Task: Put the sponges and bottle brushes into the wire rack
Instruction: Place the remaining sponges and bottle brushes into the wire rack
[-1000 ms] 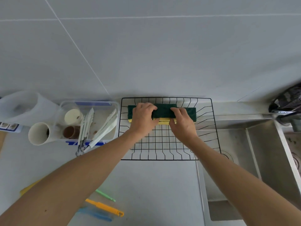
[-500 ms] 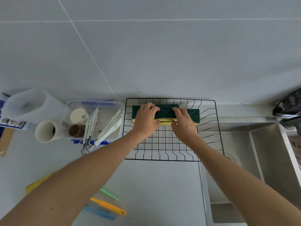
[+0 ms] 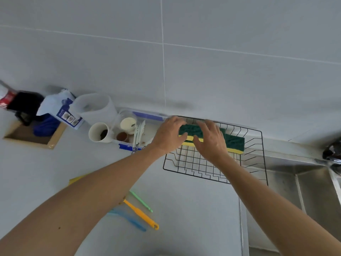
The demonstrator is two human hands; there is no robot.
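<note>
Two sponges (image 3: 234, 141), green scouring face up over yellow foam, lie end to end along the far side of the wire rack (image 3: 256, 163), just right of centre frame. Their shared long axis runs from centre frame toward the right, dipping slightly to the right, parallel to the rack's back rim. The right-hand sponge is largely exposed; the left-hand one is mostly covered by hands.

The left hand (image 3: 167, 136) is cupped over the left end of the row, fingers curled down on the green face, thumb against the yellow edge. The right hand (image 3: 210, 142) lies across the middle of the row, fingers spread and reaching over the far edge, thumb at the near yellow edge. Whether either hand presses or merely rests cannot be told. Both forearms enter from the bottom of the frame.

The rack sits on the white counter (image 3: 184, 209), its right part overhanging the steel sink (image 3: 313, 191).

Three bottle brushes lie on the counter at lower centre, well apart from the rack: green (image 3: 142, 202), orange (image 3: 142, 215), blue (image 3: 132, 221), handles pointing toward lower right, their upper-left ends hidden by the left forearm.
</note>
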